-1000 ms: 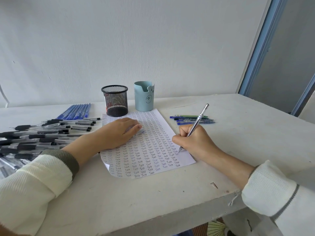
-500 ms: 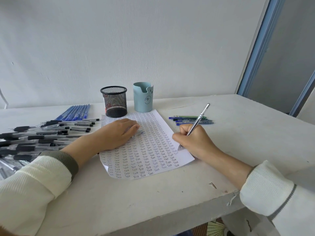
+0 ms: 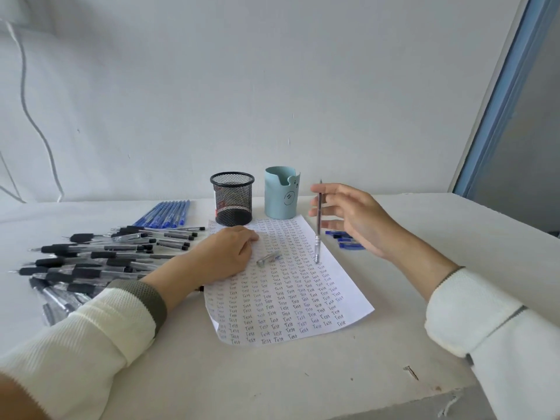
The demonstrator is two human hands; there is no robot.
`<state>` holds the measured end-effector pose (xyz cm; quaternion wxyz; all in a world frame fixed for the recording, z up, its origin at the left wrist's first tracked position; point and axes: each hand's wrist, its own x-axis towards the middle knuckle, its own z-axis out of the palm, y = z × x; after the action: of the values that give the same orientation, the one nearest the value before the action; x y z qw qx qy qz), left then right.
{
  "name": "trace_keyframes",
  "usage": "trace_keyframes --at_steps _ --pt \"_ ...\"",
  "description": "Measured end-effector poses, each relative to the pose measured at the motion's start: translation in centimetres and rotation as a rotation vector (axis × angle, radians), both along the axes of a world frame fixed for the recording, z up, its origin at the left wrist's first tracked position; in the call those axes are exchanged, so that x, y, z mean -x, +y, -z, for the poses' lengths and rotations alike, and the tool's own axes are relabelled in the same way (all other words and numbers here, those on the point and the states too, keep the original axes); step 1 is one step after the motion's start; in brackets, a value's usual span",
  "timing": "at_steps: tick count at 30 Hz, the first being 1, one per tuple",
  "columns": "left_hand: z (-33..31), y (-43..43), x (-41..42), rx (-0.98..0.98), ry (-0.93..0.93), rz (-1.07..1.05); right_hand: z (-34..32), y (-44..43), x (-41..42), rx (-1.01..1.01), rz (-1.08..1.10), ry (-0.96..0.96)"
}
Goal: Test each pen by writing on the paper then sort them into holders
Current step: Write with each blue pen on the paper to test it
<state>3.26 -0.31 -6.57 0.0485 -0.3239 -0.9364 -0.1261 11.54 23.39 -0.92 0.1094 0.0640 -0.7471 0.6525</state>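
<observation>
White paper [image 3: 303, 298] covered in rows of "Test", flat on table [image 3: 303, 383]. Left hand [image 3: 224, 253] resting palm-down on its far-left part, fingers relaxed, clear cap [image 3: 268, 258] just right. Right hand [image 3: 354, 219] raised, fingertips pinching pen [image 3: 318, 231] upright, tip down over paper's right side. Mesh holder [image 3: 232, 201] and blue holder [image 3: 281, 195] at paper's far edge. Black pens [image 3: 100, 259] heaped left.

A plain office-like writing corner is indicated: a bare white wall [image 3: 272, 86] is seen behind a worn white tabletop [image 3: 303, 383], a blue-painted frame [image 3: 500, 101] beyond its far right corner, and a mesh holder [image 3: 232, 199], a blue holder [image 3: 280, 195], a written sheet [image 3: 354, 301] and piled pens [image 3: 100, 255] are set out from its far edge to its left edge.
</observation>
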Motion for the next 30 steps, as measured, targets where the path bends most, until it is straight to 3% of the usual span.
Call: trace_keyframes --at_steps 3,8,11,30 --pt "0.0 0.0 0.0 0.004 0.012 -0.001 0.6 -0.7 1.9 -0.070 0.005 0.042" --pt "0.0 0.1 0.0 0.006 0.020 -0.013 3.4 -1.0 3.3 -0.686 0.028 0.133" --pt "-0.1 0.1 -0.1 0.017 0.028 -0.017 4.5 -0.7 3.4 -0.865 0.020 0.139" --pt "-0.1 0.2 -0.3 0.013 0.022 -0.027 5.7 -2.4 2.8 -1.010 -0.178 0.183"
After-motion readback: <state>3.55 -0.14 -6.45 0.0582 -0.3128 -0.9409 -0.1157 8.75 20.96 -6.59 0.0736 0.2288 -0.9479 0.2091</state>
